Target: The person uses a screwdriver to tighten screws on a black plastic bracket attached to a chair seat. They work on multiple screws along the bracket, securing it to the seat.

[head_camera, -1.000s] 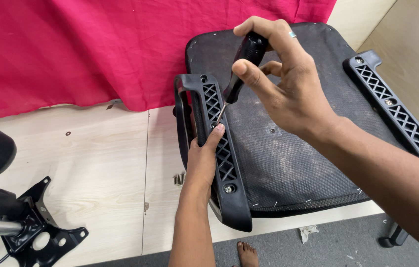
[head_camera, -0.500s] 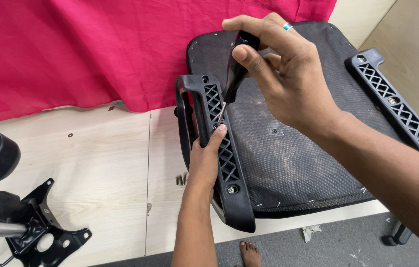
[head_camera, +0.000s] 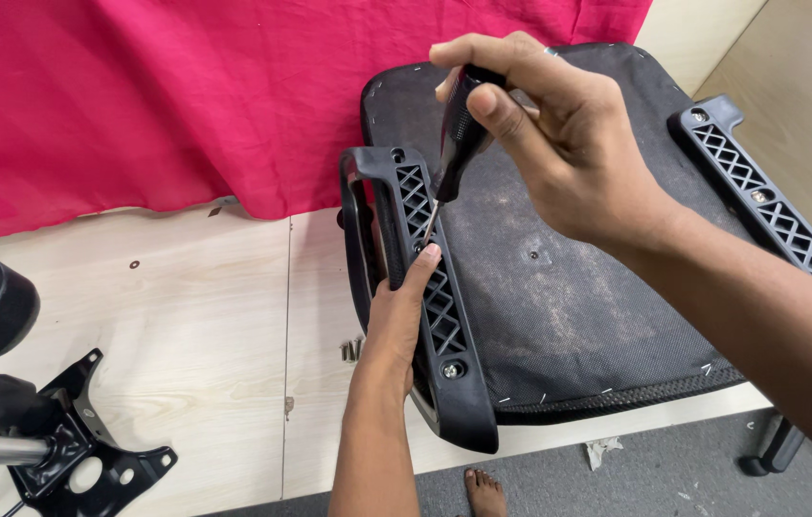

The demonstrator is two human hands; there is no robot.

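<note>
An upturned black chair seat (head_camera: 559, 287) lies on a pale wooden table (head_camera: 186, 325). A black plastic armrest bracket (head_camera: 435, 297) with a lattice pattern runs along its left edge. My left hand (head_camera: 401, 316) grips this bracket, thumb resting on the lattice. My right hand (head_camera: 550, 134) is closed around a black-handled screwdriver (head_camera: 454, 134), held nearly upright. Its tip sits in the lattice just above my left thumb. A screw head (head_camera: 451, 369) shows lower on the bracket.
A second lattice bracket (head_camera: 760, 206) lies on the seat's right edge. A red cloth (head_camera: 186, 96) covers the back. A black metal chair mechanism plate with a steel rod (head_camera: 61, 445) sits at the lower left. Small loose screws (head_camera: 351, 349) lie near the bracket. A bare foot (head_camera: 484, 493) shows below.
My right hand has lowered the screwdriver so its tip now meets the bracket lattice. My left hand has stayed on the bracket.
</note>
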